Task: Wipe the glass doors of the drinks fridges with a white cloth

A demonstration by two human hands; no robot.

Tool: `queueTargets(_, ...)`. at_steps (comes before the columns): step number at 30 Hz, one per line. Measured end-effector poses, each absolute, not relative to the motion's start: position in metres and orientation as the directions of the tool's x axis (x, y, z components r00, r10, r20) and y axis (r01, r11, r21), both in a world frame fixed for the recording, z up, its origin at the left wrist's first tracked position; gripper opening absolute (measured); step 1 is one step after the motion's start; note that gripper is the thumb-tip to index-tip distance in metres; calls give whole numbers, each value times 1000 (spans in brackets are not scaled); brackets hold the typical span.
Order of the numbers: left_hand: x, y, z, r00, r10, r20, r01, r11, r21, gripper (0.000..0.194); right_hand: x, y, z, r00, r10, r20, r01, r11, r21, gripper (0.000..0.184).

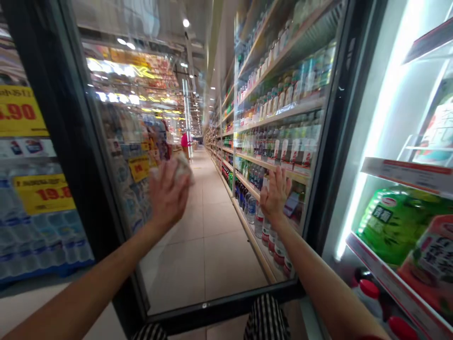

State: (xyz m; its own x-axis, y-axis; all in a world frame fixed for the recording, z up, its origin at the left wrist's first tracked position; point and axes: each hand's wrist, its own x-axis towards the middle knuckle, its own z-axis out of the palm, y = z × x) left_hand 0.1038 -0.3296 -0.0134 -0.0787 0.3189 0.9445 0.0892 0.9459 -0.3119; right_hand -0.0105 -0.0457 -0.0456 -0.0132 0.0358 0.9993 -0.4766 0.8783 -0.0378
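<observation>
A framed glass door [184,264] stands in front of me, and the aisle and shelves show in its pane. My left hand [167,193], blurred, presses a pale crumpled cloth [184,170] against the middle-left of the glass. Part of the cloth sticks out beyond the fingers at the right. On the right side of the pane, my right hand [275,194] rests with its fingers stretched up against the glass and holds nothing.
Lit cooler shelves at the right carry a green package [396,226], a pink package [432,264] and red-capped bottles [368,295]. At the left stand stacked bottled water [46,241] and a yellow price sign [44,193]. The door's dark lower frame [219,302] runs just above my knees.
</observation>
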Motion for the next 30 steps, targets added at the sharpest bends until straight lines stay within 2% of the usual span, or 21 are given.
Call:
queueTargets(2,104,-324,-28,-201,662,722,205,749,-630,41,-10,-46,-45,-16,34,999,-483,875,-38,57)
queueTargets(4,105,-327,-29,-256,782,569,270,623,-734,41,-9,-46,-45,-9,29,1000,-490,871,-30,57)
queueTargets(5,105,-330,-24,-259,738,623,241,674,-698,40,-9,-45,-45,-6,27,1000,-490,871,-26,57)
queueTargets(6,105,-334,-16,-230,621,749,172,783,-597,39,-9,-45,-45,-6,26,1000,-488,873,-26,57)
queueTargets(8,103,-336,1,-87,259,962,35,966,-257,39,-9,-46,-45,-15,30,999,-483,875,-34,57)
queueTargets(9,101,-333,6,-41,139,989,8,990,-139,40,-9,-46,-45,-21,34,999,-482,875,-40,57)
queueTargets(10,100,-327,6,-35,127,991,8,992,-127,41,-9,-46,-45,-25,38,999,-485,873,-45,57)
queueTargets(11,98,-319,3,-69,215,974,29,976,-214,41,-8,-46,-45,-27,39,999,-489,871,-48,57)
queueTargets(12,96,-311,-2,-123,375,919,75,927,-369,41,-8,-46,-45,-28,39,999,-495,868,-48,58)
queueTargets(14,93,-299,-10,-186,675,714,187,738,-648,41,-8,-46,-45,-30,31,999,-501,864,-42,58)
queueTargets(15,92,-296,-10,-185,735,652,213,678,-704,41,-8,-45,-45,-34,25,999,-501,864,-39,58)
queueTargets(16,92,-296,-6,-181,721,669,207,693,-691,40,-9,-45,-45,-37,21,999,-499,866,-37,58)
queueTargets(17,92,-296,1,-177,635,752,174,772,-611,38,-9,-45,-46,-39,18,999,-497,867,-35,58)
queueTargets(20,91,-293,21,-86,156,984,49,987,-152,41,-11,-45,-46,-25,26,999,-495,868,-35,58)
queueTargets(21,90,-288,21,-64,94,994,41,995,-91,42,-11,-45,-46,-16,30,999,-499,866,-35,58)
queueTargets(22,89,-282,17,-73,156,985,54,987,-152,41,-11,-45,-46,-9,33,999,-502,864,-33,58)
queueTargets(23,88,-275,9,-105,314,943,83,948,-307,39,-10,-45,-46,-6,33,999,-504,863,-31,57)
queueTargets(25,85,-263,-7,-154,666,730,179,745,-643,39,-10,-45,-46,-12,27,1000,-501,865,-29,57)
queueTargets(26,83,-261,-11,-165,758,630,211,652,-729,39,-10,-45,-46,-17,24,1000,-497,867,-29,57)
queueTargets(28,82,-262,-6,-176,756,630,199,654,-729,39,-10,-45,-46,-15,19,1000,-493,870,-23,56)
queueTargets(30,81,-266,12,-147,519,842,113,854,-507,39,-10,-45,-47,-4,24,1000,-493,870,-23,56)
